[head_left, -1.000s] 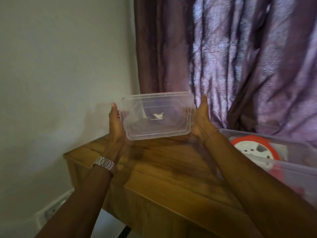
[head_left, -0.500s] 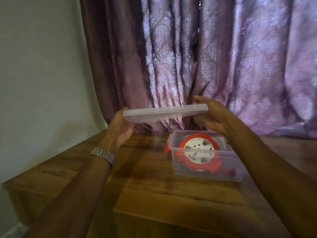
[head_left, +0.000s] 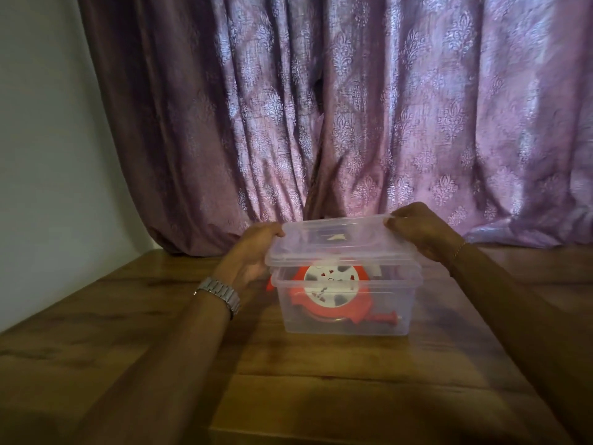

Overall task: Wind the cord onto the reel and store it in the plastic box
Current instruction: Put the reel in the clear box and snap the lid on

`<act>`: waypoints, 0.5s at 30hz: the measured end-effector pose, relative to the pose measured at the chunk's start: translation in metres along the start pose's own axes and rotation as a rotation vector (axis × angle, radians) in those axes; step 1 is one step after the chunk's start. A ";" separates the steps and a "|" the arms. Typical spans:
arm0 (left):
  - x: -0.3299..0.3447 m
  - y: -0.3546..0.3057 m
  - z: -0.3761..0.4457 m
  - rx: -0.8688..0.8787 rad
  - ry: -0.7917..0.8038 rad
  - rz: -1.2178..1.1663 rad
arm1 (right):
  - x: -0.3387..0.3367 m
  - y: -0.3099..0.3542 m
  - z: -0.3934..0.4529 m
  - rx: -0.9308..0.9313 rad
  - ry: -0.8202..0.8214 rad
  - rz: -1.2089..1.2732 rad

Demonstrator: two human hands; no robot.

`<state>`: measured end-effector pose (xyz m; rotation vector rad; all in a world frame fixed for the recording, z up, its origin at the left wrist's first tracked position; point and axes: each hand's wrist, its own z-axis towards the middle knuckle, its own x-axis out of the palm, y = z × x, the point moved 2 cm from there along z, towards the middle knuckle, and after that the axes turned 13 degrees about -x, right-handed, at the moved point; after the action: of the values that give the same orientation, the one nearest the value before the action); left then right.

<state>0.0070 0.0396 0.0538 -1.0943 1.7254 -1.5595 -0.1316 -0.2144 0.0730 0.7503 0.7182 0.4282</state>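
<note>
Surface: a wooden desk point(head_left: 160, 342) with dark grain is seen, its left edge close to a pale wall point(head_left: 48, 155).
Room: a purple patterned curtain point(head_left: 353, 107) is hung behind the desk, and its folds are gathered down to the back edge.
Writing: no readable text is made out; only a small white mark is seen through the lid, too blurred to read.
Plastic box: the clear plastic box point(head_left: 346, 316) is set on the desk near the middle.
Reel: the red and white reel point(head_left: 330, 292) is lain inside the box, its red handle pointed to the right.
Lid: the clear lid point(head_left: 337, 242) is held level just over the box rim; whether it is seated cannot be told.
Left grip: the lid's left edge is grasped by the left hand point(head_left: 253, 252), on whose wrist a metal watch point(head_left: 221, 293) is worn.
Right grip: the lid's far right corner is pinched by the right hand point(head_left: 420, 229).
Change: half a second ago the lid was held higher and left of the box; it has been brought over the box.
</note>
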 end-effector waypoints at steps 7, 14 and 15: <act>0.002 0.022 0.008 0.047 -0.091 0.185 | 0.010 -0.020 -0.002 0.010 0.087 -0.183; 0.000 0.027 0.008 0.047 -0.111 0.220 | 0.010 -0.026 -0.005 0.044 0.157 -0.305; 0.000 0.026 0.008 0.053 -0.121 0.224 | 0.010 -0.026 -0.005 0.047 0.166 -0.310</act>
<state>0.0088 0.0352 0.0270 -0.9151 1.6538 -1.3657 -0.1255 -0.2234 0.0470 0.6383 0.9867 0.1927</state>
